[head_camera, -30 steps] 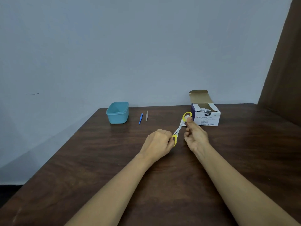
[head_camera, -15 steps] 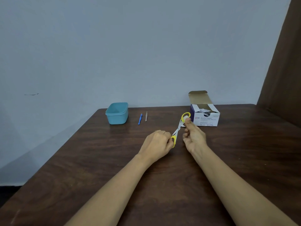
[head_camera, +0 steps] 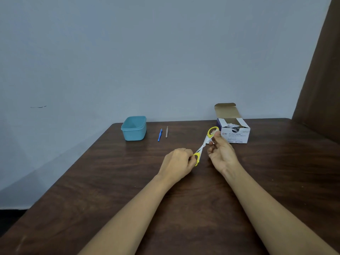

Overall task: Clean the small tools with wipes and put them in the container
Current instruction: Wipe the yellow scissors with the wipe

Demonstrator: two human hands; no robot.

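Scissors (head_camera: 203, 144) held slantwise over the desk (head_camera: 276, 181).
Left hand (head_camera: 177, 162) grips the near yellow end, right hand (head_camera: 220, 153) pinches by the far loop; axis points toward the box (head_camera: 237, 135), container (head_camera: 135, 135) far left.

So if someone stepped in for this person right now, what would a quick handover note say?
Left hand grips the scissors by the lower yellow end; right hand pinches them near the upper loop, seemingly through a white wipe.
Container stands far left; nothing shows inside it. Blue tool and grey tool lie beside it, untouched. Swab box is open.
Done: nothing put away. Left: finish the scissors, wipe both tools, put all three in.
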